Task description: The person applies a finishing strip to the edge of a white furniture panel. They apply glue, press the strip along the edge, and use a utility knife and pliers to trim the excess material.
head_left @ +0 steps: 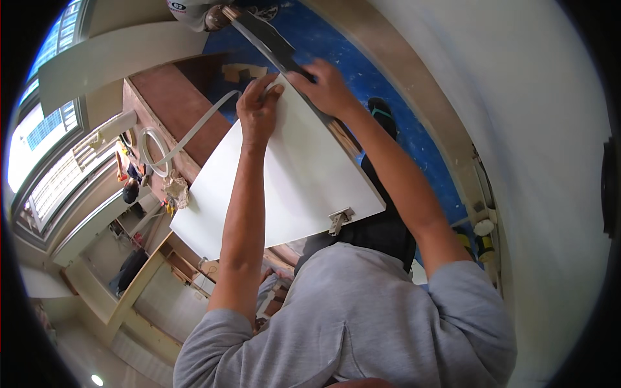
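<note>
Brown wooden box [169, 97] near white board [297, 174]; left fingers [257, 86] pinching white strip [195, 131], right fingers [318, 69] unclear.

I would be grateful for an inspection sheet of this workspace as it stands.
Surface: blue floor, flecked with white; what supports the panel is unclear.
Job's things: white panel with a metal hinge near its lower edge; white strip running from a coil to the left hand.
Clutter: brown scrap on the floor; crumpled beige piece left of the panel.
Hands: left hand at the panel's top corner; right hand, blurred, beside a long dark piece; grips unclear.
Cables: none certain.
Surroundings: window at left, pale wall at right.
</note>
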Available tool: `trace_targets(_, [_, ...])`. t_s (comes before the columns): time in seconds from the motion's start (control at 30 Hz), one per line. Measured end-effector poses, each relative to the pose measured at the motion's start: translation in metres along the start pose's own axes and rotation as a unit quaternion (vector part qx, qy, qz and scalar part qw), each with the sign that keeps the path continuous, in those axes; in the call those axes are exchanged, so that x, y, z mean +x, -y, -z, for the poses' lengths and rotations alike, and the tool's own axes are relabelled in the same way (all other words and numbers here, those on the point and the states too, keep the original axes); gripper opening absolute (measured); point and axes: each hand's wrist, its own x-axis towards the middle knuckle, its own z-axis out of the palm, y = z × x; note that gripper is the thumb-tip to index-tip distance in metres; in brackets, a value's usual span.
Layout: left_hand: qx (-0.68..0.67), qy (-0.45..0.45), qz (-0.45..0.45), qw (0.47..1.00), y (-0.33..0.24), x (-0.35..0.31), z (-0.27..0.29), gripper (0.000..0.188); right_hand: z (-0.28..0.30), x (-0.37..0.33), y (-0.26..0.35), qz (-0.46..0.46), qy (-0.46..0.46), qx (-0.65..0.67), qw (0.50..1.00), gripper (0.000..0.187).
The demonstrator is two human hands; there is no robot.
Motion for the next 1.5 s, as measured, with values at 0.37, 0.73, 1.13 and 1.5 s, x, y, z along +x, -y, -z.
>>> trace_targets(0.37, [0.030,0.263,0.020,0.964,-0.011,0.029,0.033,0.046,0.075,-0.073,-0.033,-0.141,-0.086,0.075,0.983,0.043])
trace_targets(0.73, [-0.149,0.314,0.212,0.913,-0.001,0.059,0.043,0.049,0.073,-0.080,-0.049,-0.203,-0.088,0.088,0.971,0.047])
trace_targets(1.13, [0.087,0.239,0.153,0.955,-0.007,0.027,0.051,0.046,0.031,-0.022,0.038,-0.050,0.002,0.057,0.997,0.044])
trace_targets(1.5, [0.038,0.213,0.194,0.957,-0.013,0.028,0.047,0.040,0.014,0.008,0.046,0.024,-0.004,0.001,1.000,0.039])
